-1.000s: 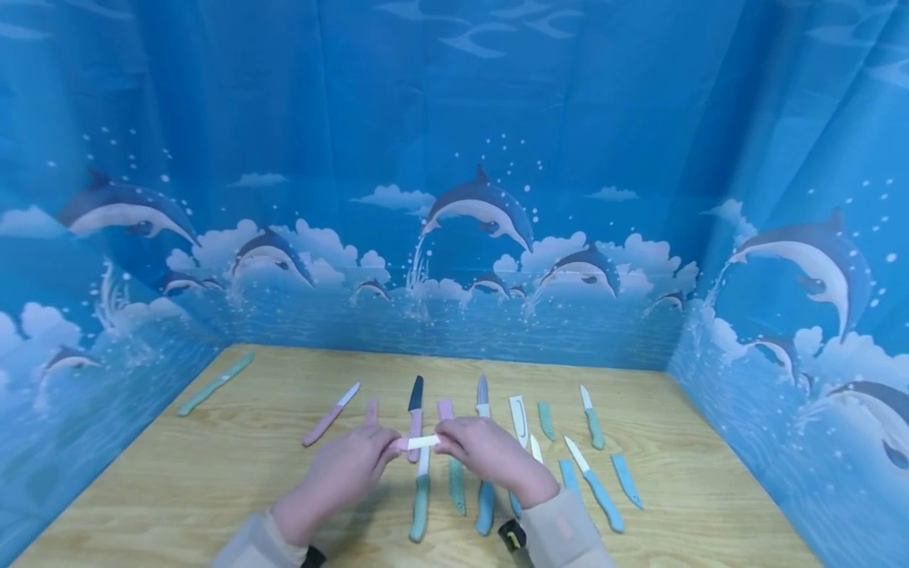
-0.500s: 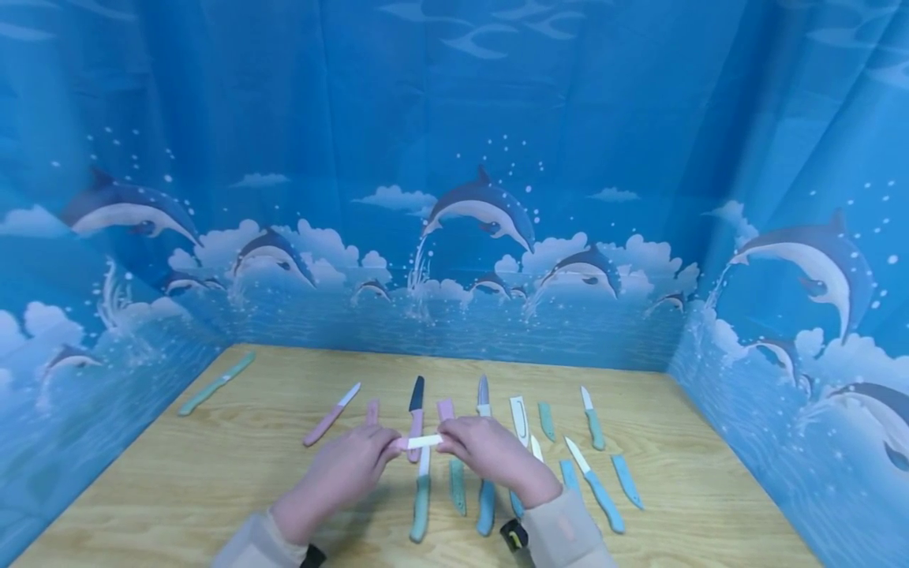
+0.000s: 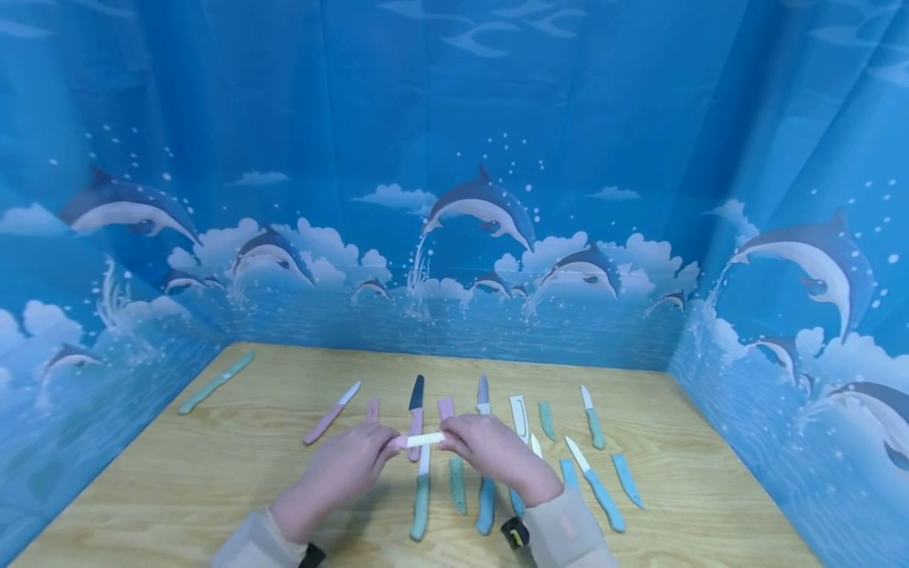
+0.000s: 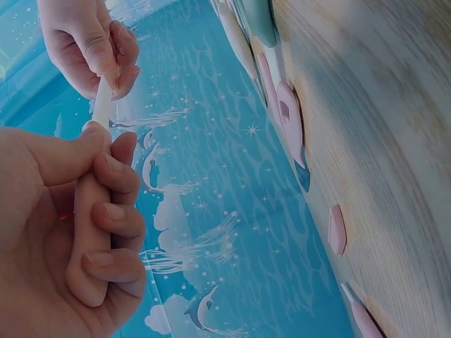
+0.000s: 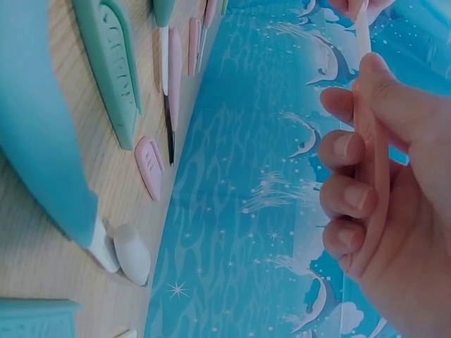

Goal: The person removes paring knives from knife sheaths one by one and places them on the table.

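Both hands are raised over the wooden table [image 3: 270, 442], joined by one small knife. My left hand [image 3: 348, 467] grips the pink handle [image 4: 91, 218], its fingers curled round it and the thumb on top near the blade. From there a white blade [image 3: 424, 439] runs across to my right hand [image 3: 493, 454]. That hand holds a flat pink sheath [image 5: 373, 158] in curled fingers, and the blade's far end is hidden at its fingertips. Below the hands lie a green-handled knife [image 3: 420, 505] and a green sheath [image 3: 457, 485].
Behind the hands lie a pink knife [image 3: 323, 426], a black-bladed knife [image 3: 417, 394] and a white sheath [image 3: 519, 418]. Several blue and green knives and sheaths, including a blue knife [image 3: 604, 501], spread rightward. A green knife [image 3: 213, 385] lies far left. A dolphin-print curtain [image 3: 454, 158] encloses the table.
My right hand has shifted very slightly to the right, and a little more of the white blade shows between the hands. The left hand keeps its place and grip.
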`<action>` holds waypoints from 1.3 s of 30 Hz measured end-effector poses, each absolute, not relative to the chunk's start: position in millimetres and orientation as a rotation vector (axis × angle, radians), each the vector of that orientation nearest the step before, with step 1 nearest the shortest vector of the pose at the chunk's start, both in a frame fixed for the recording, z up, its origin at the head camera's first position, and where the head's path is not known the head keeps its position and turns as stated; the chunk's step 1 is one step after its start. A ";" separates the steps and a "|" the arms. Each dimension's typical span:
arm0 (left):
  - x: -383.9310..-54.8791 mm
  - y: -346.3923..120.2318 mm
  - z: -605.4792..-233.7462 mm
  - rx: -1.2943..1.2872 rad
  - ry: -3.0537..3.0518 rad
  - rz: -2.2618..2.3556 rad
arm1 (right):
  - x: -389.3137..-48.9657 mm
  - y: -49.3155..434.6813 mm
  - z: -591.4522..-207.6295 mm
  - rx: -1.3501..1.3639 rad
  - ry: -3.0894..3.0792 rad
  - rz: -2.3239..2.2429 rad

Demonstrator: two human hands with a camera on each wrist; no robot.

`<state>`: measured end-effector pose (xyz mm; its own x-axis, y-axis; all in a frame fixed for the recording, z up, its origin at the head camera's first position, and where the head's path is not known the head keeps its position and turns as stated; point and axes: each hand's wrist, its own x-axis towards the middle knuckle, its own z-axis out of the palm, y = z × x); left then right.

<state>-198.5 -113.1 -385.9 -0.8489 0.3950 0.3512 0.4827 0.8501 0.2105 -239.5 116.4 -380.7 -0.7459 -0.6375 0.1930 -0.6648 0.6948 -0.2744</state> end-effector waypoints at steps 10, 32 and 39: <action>-198.2 -113.1 -387.2 -0.668 -2.726 -0.434 | -238.5 118.6 -381.5 1.084 -2.806 0.490; -201.6 -137.2 -376.1 -0.461 -2.890 -0.651 | -232.5 120.0 -378.0 0.803 -2.996 0.709; -194.1 -144.5 -381.4 -0.377 -3.094 -0.530 | -220.1 87.1 -378.9 0.733 -3.027 0.735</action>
